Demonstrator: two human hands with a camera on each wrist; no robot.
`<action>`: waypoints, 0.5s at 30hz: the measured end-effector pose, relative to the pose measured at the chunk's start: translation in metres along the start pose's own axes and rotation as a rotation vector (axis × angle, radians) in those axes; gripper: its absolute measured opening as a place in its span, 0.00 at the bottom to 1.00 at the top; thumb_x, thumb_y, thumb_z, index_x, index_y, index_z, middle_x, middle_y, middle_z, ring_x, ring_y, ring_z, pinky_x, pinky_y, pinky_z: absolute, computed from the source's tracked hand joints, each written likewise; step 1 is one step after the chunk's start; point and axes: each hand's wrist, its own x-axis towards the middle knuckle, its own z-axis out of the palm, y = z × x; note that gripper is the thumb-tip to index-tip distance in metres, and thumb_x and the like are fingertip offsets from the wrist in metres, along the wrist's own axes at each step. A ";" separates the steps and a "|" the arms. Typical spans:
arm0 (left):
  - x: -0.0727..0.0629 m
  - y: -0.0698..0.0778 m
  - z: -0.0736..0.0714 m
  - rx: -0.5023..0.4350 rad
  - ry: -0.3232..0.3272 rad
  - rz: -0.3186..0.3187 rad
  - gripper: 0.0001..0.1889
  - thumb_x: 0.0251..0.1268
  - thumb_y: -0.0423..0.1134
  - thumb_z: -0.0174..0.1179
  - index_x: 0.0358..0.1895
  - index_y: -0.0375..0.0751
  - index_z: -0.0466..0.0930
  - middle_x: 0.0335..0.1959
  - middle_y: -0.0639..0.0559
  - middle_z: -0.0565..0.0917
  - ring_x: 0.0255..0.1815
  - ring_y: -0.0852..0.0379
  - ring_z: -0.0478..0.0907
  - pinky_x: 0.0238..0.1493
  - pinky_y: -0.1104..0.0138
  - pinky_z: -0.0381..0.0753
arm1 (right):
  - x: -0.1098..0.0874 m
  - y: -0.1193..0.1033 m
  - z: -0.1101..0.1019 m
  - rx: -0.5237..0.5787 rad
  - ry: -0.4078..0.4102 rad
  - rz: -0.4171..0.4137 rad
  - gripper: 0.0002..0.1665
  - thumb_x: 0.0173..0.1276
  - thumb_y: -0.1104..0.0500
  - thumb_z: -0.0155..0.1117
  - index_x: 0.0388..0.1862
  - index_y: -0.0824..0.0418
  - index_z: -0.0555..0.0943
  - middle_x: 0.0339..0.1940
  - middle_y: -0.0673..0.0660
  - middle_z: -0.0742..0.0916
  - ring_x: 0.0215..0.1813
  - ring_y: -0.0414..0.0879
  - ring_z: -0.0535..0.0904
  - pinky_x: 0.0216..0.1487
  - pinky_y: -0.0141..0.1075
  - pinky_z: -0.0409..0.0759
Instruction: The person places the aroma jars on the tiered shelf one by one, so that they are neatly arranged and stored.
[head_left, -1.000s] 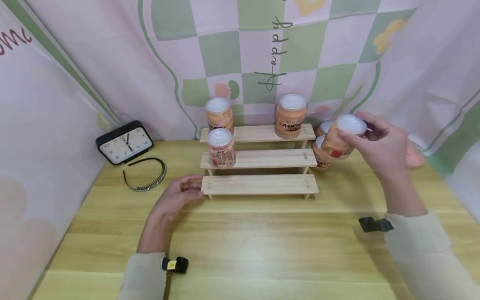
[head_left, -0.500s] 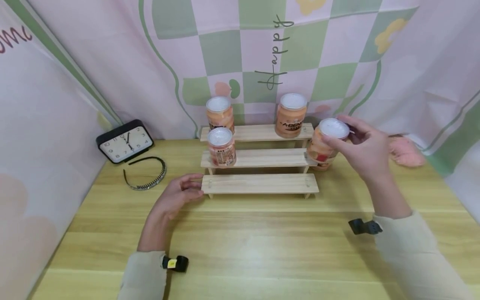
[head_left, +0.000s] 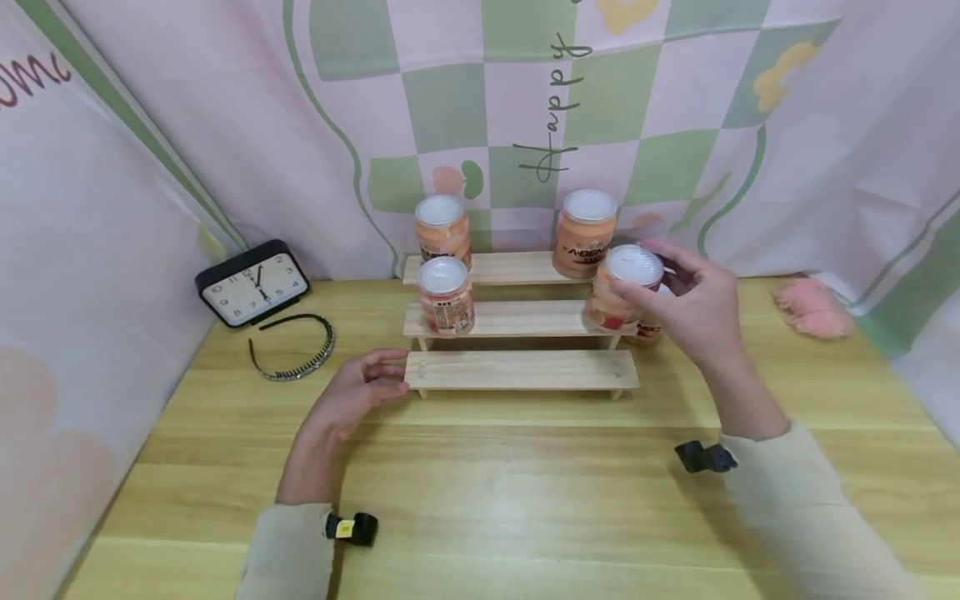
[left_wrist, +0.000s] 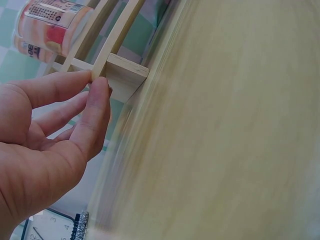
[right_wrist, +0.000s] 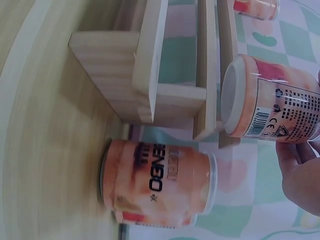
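Note:
A three-tier wooden display rack stands on the table. My left hand pinches the left end of its lowest board with thumb and forefinger, as the left wrist view shows. My right hand grips an orange peach-print can with a clear lid, upright at the right end of the middle board. In the right wrist view the held can has its base close to the boards; contact I cannot tell. One similar can stands on the middle board's left; two more, left and right, stand on top.
Right of the rack, stacked or grouped cans stand on the table, partly hidden behind my right hand in the head view. A black clock and a headband lie at left. A pink fluffy item lies at right.
My right hand has carried its can leftward and down, from beside the rack to the middle board's right end. The left hand has stayed at the lowest board.

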 end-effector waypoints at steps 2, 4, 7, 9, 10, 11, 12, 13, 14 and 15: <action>0.000 0.000 0.000 -0.002 -0.001 -0.001 0.31 0.62 0.21 0.61 0.70 0.29 0.68 0.57 0.31 0.76 0.48 0.47 0.81 0.53 0.62 0.84 | 0.000 0.001 0.003 0.009 -0.011 -0.003 0.34 0.54 0.68 0.81 0.61 0.72 0.81 0.57 0.60 0.83 0.55 0.39 0.82 0.55 0.24 0.79; 0.000 0.000 0.000 -0.002 -0.004 0.000 0.31 0.62 0.21 0.61 0.70 0.29 0.68 0.57 0.31 0.76 0.49 0.47 0.81 0.54 0.62 0.84 | 0.000 0.002 0.007 0.012 -0.018 -0.012 0.34 0.54 0.68 0.81 0.61 0.72 0.81 0.57 0.61 0.83 0.55 0.39 0.82 0.54 0.24 0.79; 0.000 0.000 0.000 -0.003 -0.008 0.002 0.31 0.62 0.21 0.61 0.70 0.29 0.68 0.58 0.31 0.76 0.49 0.47 0.81 0.54 0.61 0.83 | 0.000 0.002 0.012 -0.004 -0.024 -0.029 0.34 0.53 0.67 0.81 0.60 0.72 0.81 0.57 0.62 0.84 0.53 0.38 0.82 0.53 0.25 0.80; 0.001 -0.001 -0.001 -0.002 -0.009 0.002 0.31 0.62 0.21 0.61 0.70 0.29 0.68 0.58 0.31 0.76 0.50 0.46 0.81 0.55 0.61 0.83 | 0.000 0.002 0.015 -0.015 -0.028 -0.034 0.34 0.53 0.66 0.82 0.60 0.71 0.81 0.56 0.63 0.84 0.52 0.38 0.82 0.52 0.24 0.80; 0.001 -0.001 -0.001 -0.002 -0.009 0.002 0.31 0.62 0.21 0.61 0.71 0.30 0.68 0.58 0.31 0.76 0.50 0.46 0.81 0.55 0.61 0.83 | 0.000 0.002 0.016 -0.016 -0.030 -0.033 0.34 0.53 0.66 0.82 0.60 0.71 0.81 0.56 0.63 0.84 0.52 0.38 0.82 0.51 0.24 0.80; 0.001 -0.001 -0.001 0.000 -0.007 0.001 0.31 0.62 0.21 0.61 0.70 0.30 0.68 0.58 0.31 0.76 0.50 0.46 0.81 0.55 0.61 0.83 | 0.000 0.002 0.017 -0.015 -0.035 -0.031 0.34 0.54 0.66 0.82 0.60 0.71 0.81 0.56 0.63 0.84 0.52 0.38 0.82 0.51 0.24 0.81; 0.001 -0.001 -0.001 0.001 -0.006 0.001 0.31 0.62 0.21 0.62 0.71 0.30 0.68 0.58 0.31 0.76 0.50 0.46 0.81 0.55 0.61 0.83 | 0.000 0.003 0.018 -0.010 -0.042 -0.027 0.34 0.54 0.65 0.82 0.60 0.71 0.81 0.57 0.64 0.84 0.52 0.38 0.82 0.50 0.23 0.80; 0.001 -0.001 -0.001 0.001 -0.005 0.001 0.31 0.62 0.22 0.62 0.71 0.30 0.68 0.58 0.31 0.76 0.50 0.46 0.81 0.55 0.61 0.83 | 0.000 0.003 0.020 -0.005 -0.046 -0.023 0.34 0.54 0.65 0.82 0.60 0.71 0.81 0.57 0.64 0.83 0.52 0.38 0.82 0.50 0.23 0.81; 0.001 -0.001 -0.001 0.000 -0.005 0.001 0.31 0.62 0.22 0.62 0.71 0.30 0.68 0.58 0.31 0.76 0.50 0.46 0.81 0.55 0.61 0.83 | 0.000 0.002 0.021 0.002 -0.053 -0.020 0.35 0.54 0.65 0.82 0.61 0.72 0.80 0.57 0.65 0.83 0.52 0.39 0.82 0.50 0.23 0.81; 0.001 -0.001 -0.001 -0.001 -0.004 0.000 0.31 0.62 0.22 0.62 0.71 0.30 0.68 0.58 0.32 0.76 0.51 0.45 0.80 0.55 0.61 0.83 | -0.001 0.001 0.022 0.006 -0.059 -0.018 0.34 0.54 0.66 0.82 0.61 0.72 0.80 0.58 0.65 0.83 0.53 0.40 0.82 0.51 0.24 0.81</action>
